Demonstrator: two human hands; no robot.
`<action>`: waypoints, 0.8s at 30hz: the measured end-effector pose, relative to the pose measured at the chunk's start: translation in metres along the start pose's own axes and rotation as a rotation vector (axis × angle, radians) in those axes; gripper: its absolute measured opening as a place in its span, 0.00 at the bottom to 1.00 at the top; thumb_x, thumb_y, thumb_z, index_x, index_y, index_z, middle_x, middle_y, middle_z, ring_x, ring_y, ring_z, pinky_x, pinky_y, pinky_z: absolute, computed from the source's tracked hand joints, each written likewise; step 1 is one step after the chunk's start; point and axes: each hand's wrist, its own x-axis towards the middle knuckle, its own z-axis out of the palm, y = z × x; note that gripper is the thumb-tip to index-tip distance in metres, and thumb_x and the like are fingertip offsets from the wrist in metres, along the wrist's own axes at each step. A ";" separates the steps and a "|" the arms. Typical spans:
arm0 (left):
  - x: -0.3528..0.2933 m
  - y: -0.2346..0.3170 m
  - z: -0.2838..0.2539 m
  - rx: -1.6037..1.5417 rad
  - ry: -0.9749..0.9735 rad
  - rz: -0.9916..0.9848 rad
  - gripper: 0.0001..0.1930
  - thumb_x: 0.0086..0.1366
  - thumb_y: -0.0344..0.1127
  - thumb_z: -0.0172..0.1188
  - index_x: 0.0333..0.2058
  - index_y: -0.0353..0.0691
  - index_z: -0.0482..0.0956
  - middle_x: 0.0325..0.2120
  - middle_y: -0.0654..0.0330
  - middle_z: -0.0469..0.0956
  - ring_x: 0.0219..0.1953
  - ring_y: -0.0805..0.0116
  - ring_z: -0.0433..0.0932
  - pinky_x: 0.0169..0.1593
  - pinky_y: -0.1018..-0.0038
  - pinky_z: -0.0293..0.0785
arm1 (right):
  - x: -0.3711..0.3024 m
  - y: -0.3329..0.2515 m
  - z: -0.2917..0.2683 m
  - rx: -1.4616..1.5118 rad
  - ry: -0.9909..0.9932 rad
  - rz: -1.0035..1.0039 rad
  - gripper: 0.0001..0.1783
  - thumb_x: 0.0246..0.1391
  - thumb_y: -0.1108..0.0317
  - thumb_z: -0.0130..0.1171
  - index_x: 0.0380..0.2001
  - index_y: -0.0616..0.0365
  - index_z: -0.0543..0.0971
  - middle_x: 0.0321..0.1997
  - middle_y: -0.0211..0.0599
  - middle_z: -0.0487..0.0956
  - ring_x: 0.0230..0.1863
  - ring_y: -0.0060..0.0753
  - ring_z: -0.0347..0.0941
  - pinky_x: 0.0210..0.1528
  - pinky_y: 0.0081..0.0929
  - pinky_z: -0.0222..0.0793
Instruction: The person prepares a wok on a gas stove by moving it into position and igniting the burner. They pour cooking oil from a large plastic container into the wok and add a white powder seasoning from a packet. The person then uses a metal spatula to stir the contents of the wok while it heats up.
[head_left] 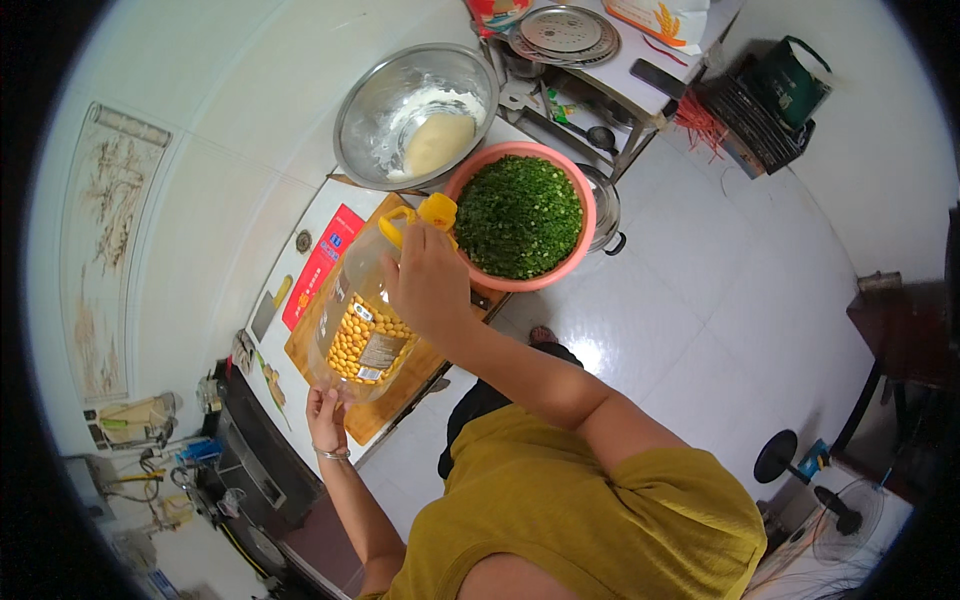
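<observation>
A large clear plastic oil bottle (372,340) with a soybean-patterned label lies tilted between my hands, its yellow cap (437,212) toward the far right. My right hand (430,285) is closed around its neck by the yellow handle; part of the grip is hidden behind the hand. Fingers of my left hand (327,422) hold the bottle's base from below. Just beyond the cap, a pink basin (588,205) is full of chopped greens (520,220). A wooden cutting board (375,412) lies under the bottle. Whether oil is flowing I cannot tell.
A steel bowl (352,125) with dough (440,143) and flour stands behind the basin. A red flat package (322,265) and a cleaver (266,315) lie along the wall. Steel plates (565,30) and a phone (658,78) rest on the far table. A lidded pot (606,215) sits beside the basin.
</observation>
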 end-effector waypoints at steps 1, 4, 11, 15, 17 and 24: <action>-0.004 -0.002 -0.003 -0.016 0.008 0.001 0.12 0.58 0.33 0.55 0.42 0.41 0.69 0.35 0.62 0.74 0.37 0.72 0.73 0.39 0.76 0.70 | -0.002 -0.004 0.000 -0.003 -0.022 -0.011 0.16 0.42 0.66 0.60 0.31 0.61 0.66 0.31 0.42 0.68 0.37 0.38 0.68 0.38 0.27 0.67; -0.020 -0.018 -0.013 -0.135 0.033 -0.005 0.13 0.58 0.33 0.55 0.42 0.41 0.69 0.35 0.62 0.74 0.37 0.73 0.73 0.39 0.76 0.70 | -0.010 -0.017 0.001 -0.013 -0.048 -0.104 0.17 0.41 0.65 0.61 0.30 0.60 0.66 0.30 0.41 0.68 0.36 0.37 0.68 0.37 0.26 0.67; -0.055 -0.074 -0.020 -0.381 0.154 -0.009 0.18 0.57 0.43 0.52 0.44 0.43 0.67 0.42 0.63 0.71 0.44 0.70 0.71 0.41 0.74 0.70 | -0.030 -0.047 0.023 0.131 -0.174 -0.275 0.15 0.41 0.66 0.61 0.29 0.61 0.67 0.29 0.42 0.69 0.35 0.40 0.68 0.36 0.29 0.66; -0.089 -0.128 -0.041 -0.567 0.263 -0.050 0.20 0.57 0.45 0.51 0.47 0.44 0.67 0.42 0.60 0.72 0.45 0.66 0.71 0.41 0.73 0.71 | -0.053 -0.073 0.040 0.267 -0.333 -0.379 0.12 0.43 0.70 0.58 0.29 0.63 0.67 0.30 0.47 0.70 0.34 0.47 0.68 0.35 0.35 0.66; -0.097 -0.160 -0.053 -0.626 0.260 -0.042 0.20 0.57 0.45 0.51 0.47 0.43 0.67 0.42 0.59 0.73 0.45 0.65 0.71 0.42 0.72 0.71 | -0.074 -0.075 0.058 0.306 -0.387 -0.419 0.11 0.44 0.70 0.57 0.29 0.64 0.68 0.30 0.47 0.70 0.34 0.48 0.68 0.35 0.37 0.65; -0.153 -0.228 -0.085 -0.776 0.391 0.192 0.17 0.57 0.45 0.51 0.43 0.45 0.70 0.40 0.58 0.74 0.43 0.64 0.73 0.41 0.71 0.73 | -0.136 -0.112 0.079 0.602 -0.555 -0.621 0.10 0.47 0.66 0.55 0.28 0.63 0.72 0.26 0.52 0.74 0.31 0.52 0.71 0.34 0.41 0.65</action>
